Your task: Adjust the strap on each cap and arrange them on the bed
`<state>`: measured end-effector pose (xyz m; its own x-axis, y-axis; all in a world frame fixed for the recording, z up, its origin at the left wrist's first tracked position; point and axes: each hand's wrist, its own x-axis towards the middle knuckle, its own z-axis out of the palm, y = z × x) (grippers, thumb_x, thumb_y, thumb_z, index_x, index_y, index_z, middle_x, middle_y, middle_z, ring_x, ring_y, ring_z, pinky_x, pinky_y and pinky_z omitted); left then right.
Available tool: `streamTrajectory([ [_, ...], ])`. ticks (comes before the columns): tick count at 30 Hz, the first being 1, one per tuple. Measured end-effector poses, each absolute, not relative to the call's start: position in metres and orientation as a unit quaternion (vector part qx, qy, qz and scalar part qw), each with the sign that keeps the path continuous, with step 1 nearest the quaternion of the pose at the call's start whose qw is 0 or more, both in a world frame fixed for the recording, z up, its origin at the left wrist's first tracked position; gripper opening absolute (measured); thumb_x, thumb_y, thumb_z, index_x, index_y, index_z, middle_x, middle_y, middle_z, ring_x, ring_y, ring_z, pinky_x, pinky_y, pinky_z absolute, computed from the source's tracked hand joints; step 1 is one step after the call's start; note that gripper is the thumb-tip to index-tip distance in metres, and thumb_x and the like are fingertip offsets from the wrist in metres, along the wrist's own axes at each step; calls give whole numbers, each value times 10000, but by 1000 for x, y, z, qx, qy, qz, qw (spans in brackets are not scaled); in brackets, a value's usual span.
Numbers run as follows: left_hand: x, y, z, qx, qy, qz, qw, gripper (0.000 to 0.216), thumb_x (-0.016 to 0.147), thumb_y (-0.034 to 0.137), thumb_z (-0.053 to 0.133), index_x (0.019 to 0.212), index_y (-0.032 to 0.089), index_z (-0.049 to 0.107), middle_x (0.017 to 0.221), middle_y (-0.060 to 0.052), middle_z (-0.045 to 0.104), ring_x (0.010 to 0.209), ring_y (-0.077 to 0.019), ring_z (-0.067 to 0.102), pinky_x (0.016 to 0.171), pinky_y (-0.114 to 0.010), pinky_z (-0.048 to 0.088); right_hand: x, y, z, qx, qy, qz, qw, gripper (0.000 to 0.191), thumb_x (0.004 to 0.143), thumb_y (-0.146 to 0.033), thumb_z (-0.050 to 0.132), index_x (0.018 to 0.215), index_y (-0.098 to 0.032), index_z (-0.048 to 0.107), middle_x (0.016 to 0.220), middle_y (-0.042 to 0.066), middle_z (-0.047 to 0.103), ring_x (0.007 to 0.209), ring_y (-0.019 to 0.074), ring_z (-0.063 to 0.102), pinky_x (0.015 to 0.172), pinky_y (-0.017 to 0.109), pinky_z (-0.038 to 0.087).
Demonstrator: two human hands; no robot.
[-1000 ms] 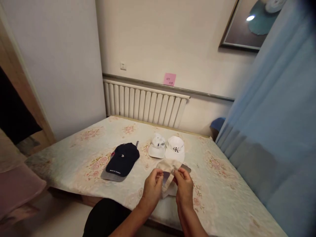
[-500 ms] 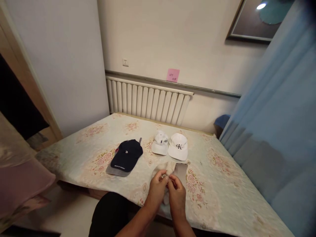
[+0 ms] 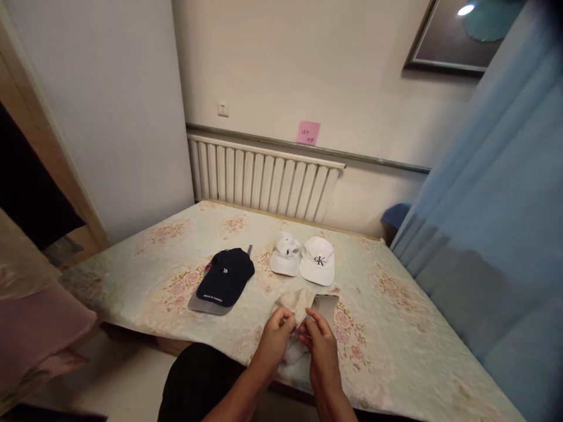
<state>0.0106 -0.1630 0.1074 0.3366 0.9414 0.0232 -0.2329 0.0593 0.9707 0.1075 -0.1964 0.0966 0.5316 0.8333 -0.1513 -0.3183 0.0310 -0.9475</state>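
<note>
A beige cap [image 3: 294,300] lies near the bed's front edge, its greyish brim [image 3: 326,305] pointing right. My left hand [image 3: 276,331] pinches the cap's near edge between thumb and fingers. My right hand [image 3: 321,340] is beside it, fingers bent together at the same edge; the small part between its fingertips is too small to make out. Beyond my hands sit a white cap with a small dark emblem [image 3: 285,255] and a white cap with black letters [image 3: 317,261]. To the left, a navy cap [image 3: 226,275] rests on top of a grey cap [image 3: 204,304].
The caps are on a bed with a flowered cover [image 3: 396,351]. Behind it are a white radiator [image 3: 264,179] and a pink note [image 3: 308,133] on the wall. A blue curtain [image 3: 488,234] hangs at right; hanging clothes [image 3: 39,310] are at left.
My hands have drawn slightly apart, the right one shifting to the right. The beige cap's brim has moved a little to the right too. The other caps have stayed put.
</note>
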Motion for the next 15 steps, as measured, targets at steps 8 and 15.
streamTrajectory([
  [8,10,-166,102,557,371,425,609,202,746,356,562,697,183,469,610,45,466,622,-121,438,615,-239,327,111,-192,102,-487,-231,491,684,280,631,-228,672,901,-155,651,670,-6,622,605,131,549,584,247,454],
  [15,8,-171,112,553,342,438,621,165,763,276,507,653,190,420,625,46,423,640,-116,409,627,-233,324,114,-194,102,-486,-228,487,689,277,623,-225,676,887,-145,650,553,-32,565,515,105,490,535,230,414],
])
